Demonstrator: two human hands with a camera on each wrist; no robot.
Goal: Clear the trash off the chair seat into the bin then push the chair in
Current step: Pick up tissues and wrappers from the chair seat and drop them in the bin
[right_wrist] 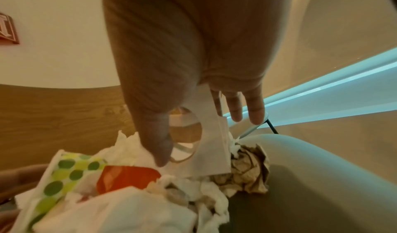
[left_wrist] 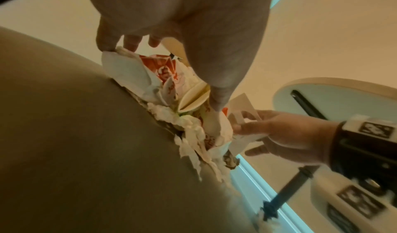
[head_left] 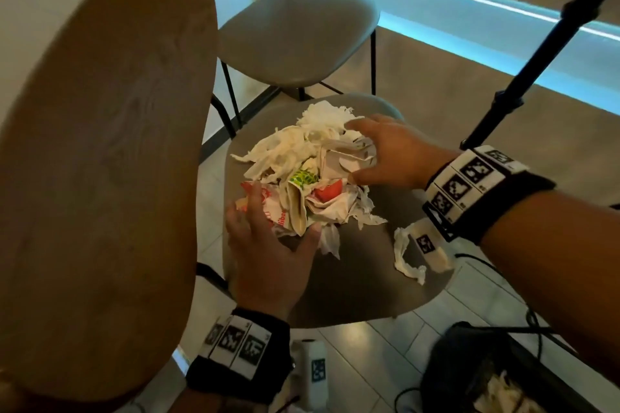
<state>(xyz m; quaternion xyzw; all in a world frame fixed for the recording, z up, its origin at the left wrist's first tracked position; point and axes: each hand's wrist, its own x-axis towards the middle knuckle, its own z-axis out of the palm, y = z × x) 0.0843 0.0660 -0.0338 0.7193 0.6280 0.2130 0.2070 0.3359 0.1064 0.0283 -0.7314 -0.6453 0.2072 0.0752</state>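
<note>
A heap of trash [head_left: 302,171] made of tissues, printed wrappers and a white cardboard cup carrier [head_left: 349,157] lies on the grey chair seat [head_left: 352,278]. My left hand [head_left: 278,214] grips the heap's near left edge. Its fingers curl over a red-printed wrapper [left_wrist: 167,70] and its thumb presses a folded paper. My right hand [head_left: 355,152] rests spread against the far right side of the heap. Its fingers lie straight past the cup carrier [right_wrist: 210,151], with the thumb on tissue. A loose twisted tissue [head_left: 402,251] lies apart on the seat's right side.
A round wooden table [head_left: 100,144] hangs over the seat's left. A second chair [head_left: 295,33] stands behind. A black bin bag [head_left: 469,362] holding paper sits on the floor at the near right. A black pole [head_left: 523,67], cables and a white device [head_left: 313,369] are close by.
</note>
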